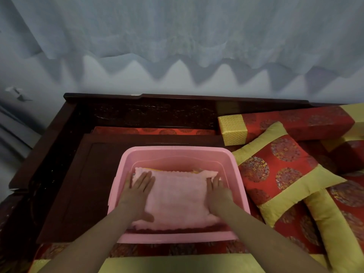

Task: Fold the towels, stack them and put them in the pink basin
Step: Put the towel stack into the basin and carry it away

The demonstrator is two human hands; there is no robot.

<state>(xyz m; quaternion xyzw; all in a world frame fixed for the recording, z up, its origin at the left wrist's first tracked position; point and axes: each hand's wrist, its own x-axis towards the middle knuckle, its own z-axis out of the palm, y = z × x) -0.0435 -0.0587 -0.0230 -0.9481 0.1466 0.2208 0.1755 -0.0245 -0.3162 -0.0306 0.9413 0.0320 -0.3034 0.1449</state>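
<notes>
A folded pink towel [177,198] lies inside the pink basin [177,152], which stands on a dark wooden tray table. A sliver of yellow towel [197,171] peeks out under the pink towel's far edge. My left hand [137,190] lies flat, fingers spread, on the towel's left side. My right hand [218,192] rests on the towel's right edge with its fingers curled over the side; whether it grips the stack I cannot tell.
The dark wooden tray table [82,184] sits on a red and gold couch seat with a carved dark wood back [153,113]. A red and gold cushion [283,170] and a bolster [285,125] lie to the right. Pale curtains hang behind.
</notes>
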